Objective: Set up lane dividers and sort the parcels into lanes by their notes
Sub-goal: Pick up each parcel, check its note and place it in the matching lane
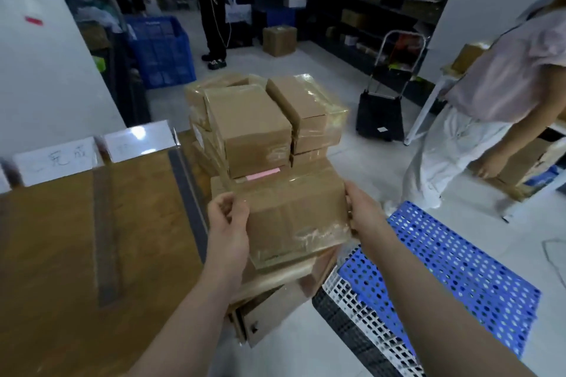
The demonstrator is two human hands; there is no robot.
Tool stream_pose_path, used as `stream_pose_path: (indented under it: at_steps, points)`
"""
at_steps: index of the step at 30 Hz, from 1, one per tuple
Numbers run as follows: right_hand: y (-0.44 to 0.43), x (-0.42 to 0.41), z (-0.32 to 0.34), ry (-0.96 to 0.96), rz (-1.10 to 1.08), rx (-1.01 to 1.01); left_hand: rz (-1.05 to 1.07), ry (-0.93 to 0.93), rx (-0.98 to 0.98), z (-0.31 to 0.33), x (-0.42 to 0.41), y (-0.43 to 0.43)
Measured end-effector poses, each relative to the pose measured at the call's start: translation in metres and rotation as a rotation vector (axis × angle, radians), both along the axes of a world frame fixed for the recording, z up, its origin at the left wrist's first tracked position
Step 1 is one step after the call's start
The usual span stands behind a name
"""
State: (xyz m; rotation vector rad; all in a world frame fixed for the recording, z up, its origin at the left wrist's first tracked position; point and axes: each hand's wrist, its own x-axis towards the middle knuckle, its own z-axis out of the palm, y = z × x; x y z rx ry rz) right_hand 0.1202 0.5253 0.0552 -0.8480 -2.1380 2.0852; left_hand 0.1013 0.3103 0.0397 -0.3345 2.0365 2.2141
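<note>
Head view: both hands hold a taped cardboard box [294,211] in the stack of parcels [248,128] at the right edge of the wooden surface [55,254]. The left hand [228,223] curls its fingers over the box's left edge, and the right hand [363,211] grips the right side. A pink note [263,174] shows at its far edge. Two dark divider strips [190,202] lie on the surface, well apart.

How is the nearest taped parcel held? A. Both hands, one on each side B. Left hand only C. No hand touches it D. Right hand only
A: the left hand grips the parcel at its left side while the right hand holds its right side.
</note>
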Motion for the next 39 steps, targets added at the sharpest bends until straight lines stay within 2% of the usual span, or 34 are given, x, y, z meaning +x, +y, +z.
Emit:
stream_pose_path:
  at_steps: [4,6,9,11,15,21,25,30,33,39]
  points:
    - [0.005,0.007,-0.006,0.014,0.094,-0.303,0.036,0.025,0.083,-0.005,0.023,-0.009]
    - [0.007,0.005,-0.012,0.028,0.024,-0.367,-0.009,0.004,0.045,-0.009,0.028,-0.013]
    - [-0.005,0.013,-0.012,0.072,0.036,-0.479,0.139,-0.052,0.096,-0.014,0.057,-0.014]
    - [-0.012,0.013,-0.015,0.123,0.015,-0.551,0.133,-0.141,0.157,-0.015,0.064,-0.014]
    - [-0.015,0.022,-0.016,0.12,-0.017,-0.62,0.037,-0.211,0.119,-0.018,0.077,-0.017]
    - [-0.018,0.026,-0.023,0.118,-0.001,-0.564,0.045,-0.202,0.186,-0.029,0.086,-0.024]
    - [-0.023,0.019,-0.026,0.106,0.049,-0.526,0.136,-0.167,0.176,-0.028,0.085,-0.026]
    - [-0.036,0.013,-0.028,0.031,0.351,-0.379,0.271,-0.161,0.242,-0.024,0.082,-0.039]
    - [-0.052,0.009,-0.028,-0.047,0.58,-0.41,0.329,-0.138,0.28,-0.021,0.083,-0.052]
    - [-0.095,-0.004,-0.012,-0.114,0.711,-0.363,0.355,-0.153,0.27,-0.007,0.091,-0.095]
